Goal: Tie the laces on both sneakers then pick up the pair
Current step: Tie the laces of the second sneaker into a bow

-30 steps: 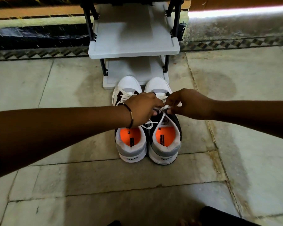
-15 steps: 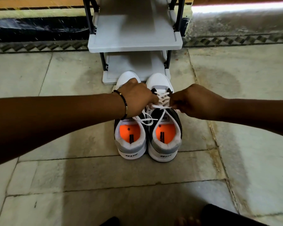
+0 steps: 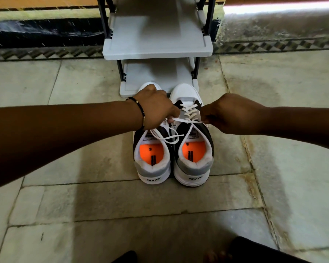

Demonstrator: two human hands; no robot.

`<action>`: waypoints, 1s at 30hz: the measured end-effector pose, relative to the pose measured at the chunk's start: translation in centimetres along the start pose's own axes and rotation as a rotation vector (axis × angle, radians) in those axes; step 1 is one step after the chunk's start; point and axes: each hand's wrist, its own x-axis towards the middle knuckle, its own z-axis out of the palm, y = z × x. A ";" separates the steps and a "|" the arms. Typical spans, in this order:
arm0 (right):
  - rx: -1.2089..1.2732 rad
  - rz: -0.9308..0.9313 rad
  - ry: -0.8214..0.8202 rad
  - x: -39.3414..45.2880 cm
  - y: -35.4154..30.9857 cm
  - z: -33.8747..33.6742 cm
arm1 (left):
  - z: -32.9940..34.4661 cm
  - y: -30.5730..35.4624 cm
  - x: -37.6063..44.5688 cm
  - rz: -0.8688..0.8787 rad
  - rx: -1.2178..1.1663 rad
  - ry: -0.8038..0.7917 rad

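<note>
left hand (image 3: 156,109): over the toe half of the left sneaker (image 3: 152,158), fingers closed, pinching one end of the white lace (image 3: 186,121); dark bracelet (image 3: 139,109) at the wrist.
left sneaker: on the stone floor (image 3: 84,205), heel toward the camera, orange insole showing; a loose lace loop lies across its tongue.
lace: pulled taut straight across the right sneaker (image 3: 193,158) between the two hands.
right sneaker: touching the left one side by side, toes just in front of the grey shoe rack (image 3: 158,44).
right hand (image 3: 234,112): just beside the right sneaker's outer edge, fingers curled shut on the other lace end.
</note>
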 end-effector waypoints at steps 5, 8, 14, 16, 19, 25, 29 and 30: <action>0.044 0.056 -0.050 -0.3 -0.3 0.5 | 0.2 0.2 0.3 0.026 0.034 -0.045; 0.111 0.128 -0.096 -0.1 -0.4 0.7 | 0.4 0.2 0.1 0.057 0.030 -0.027; 1.026 0.559 -0.460 0.0 0.1 -1.8 | 2.5 0.9 -1.9 0.105 -0.510 0.240; 1.332 0.588 -0.301 0.1 -0.2 -2.0 | 2.3 1.6 -1.9 -0.014 -0.966 0.269; 1.523 0.656 -0.020 0.9 -0.6 -1.1 | 0.6 2.9 -1.1 -0.251 -1.568 0.186; 1.517 0.746 0.174 2.3 -1.6 0.2 | 0.2 4.0 -0.6 -0.333 -1.865 0.141; 1.463 0.719 0.156 2.2 -1.8 0.0 | 0.6 4.3 -0.6 -0.268 -1.818 0.156; 1.456 0.716 0.151 2.2 -1.8 0.0 | 0.6 4.3 -0.6 -0.266 -1.801 0.169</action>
